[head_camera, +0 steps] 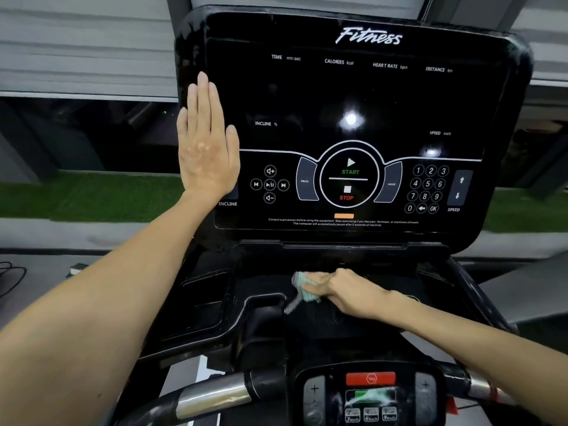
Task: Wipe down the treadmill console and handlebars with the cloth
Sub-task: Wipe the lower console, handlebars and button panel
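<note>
Left hand (pixel 206 142) lies flat on the glossy black console (pixel 384 96); right hand (pixel 344 292) grips a crumpled mint cloth (pixel 302 287).

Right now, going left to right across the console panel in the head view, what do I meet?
In order: left hand → volume and track buttons → PROG key → START/STOP dial → MODE key → number keypad → SPEED arrows.
</note>
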`<state>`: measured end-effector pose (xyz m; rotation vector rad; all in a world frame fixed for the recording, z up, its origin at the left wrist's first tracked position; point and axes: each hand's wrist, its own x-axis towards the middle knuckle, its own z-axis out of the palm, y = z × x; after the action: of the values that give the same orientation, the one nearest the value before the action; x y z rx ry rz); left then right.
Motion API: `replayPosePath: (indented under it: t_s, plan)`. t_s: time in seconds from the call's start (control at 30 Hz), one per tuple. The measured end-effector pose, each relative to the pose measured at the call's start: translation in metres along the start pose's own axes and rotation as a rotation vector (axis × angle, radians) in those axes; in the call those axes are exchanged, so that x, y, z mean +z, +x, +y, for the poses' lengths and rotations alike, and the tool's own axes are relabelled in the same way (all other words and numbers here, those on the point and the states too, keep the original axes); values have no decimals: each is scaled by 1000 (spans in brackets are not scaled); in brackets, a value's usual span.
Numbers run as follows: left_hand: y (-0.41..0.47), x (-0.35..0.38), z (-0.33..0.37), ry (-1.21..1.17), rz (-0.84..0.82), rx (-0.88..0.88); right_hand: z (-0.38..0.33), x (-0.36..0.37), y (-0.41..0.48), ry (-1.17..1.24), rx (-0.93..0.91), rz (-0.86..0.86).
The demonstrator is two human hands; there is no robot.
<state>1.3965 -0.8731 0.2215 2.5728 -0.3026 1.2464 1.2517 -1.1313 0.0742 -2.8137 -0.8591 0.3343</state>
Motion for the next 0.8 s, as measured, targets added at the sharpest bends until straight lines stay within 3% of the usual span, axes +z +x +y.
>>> replayPosePath:
  t_s: [0.13, 0.33, 0.53, 0.7, 0.8]
  plan:
    - [0, 1, 0, 7, 0, -4, -2, -4, -30, 176, -120, -122]
    - [0, 0, 0, 1, -1, -3, 6, -9, -10, 65, 17, 70]
    - [0, 1, 0, 4, 0, -6, 1, -6, -37, 190, -94, -115]
    - [0, 0, 0, 7, 3, -7, 16, -3, -20, 45, 90, 96]
    - [0, 1, 0, 4, 11, -2, 11, -1, -33, 103, 21, 35]
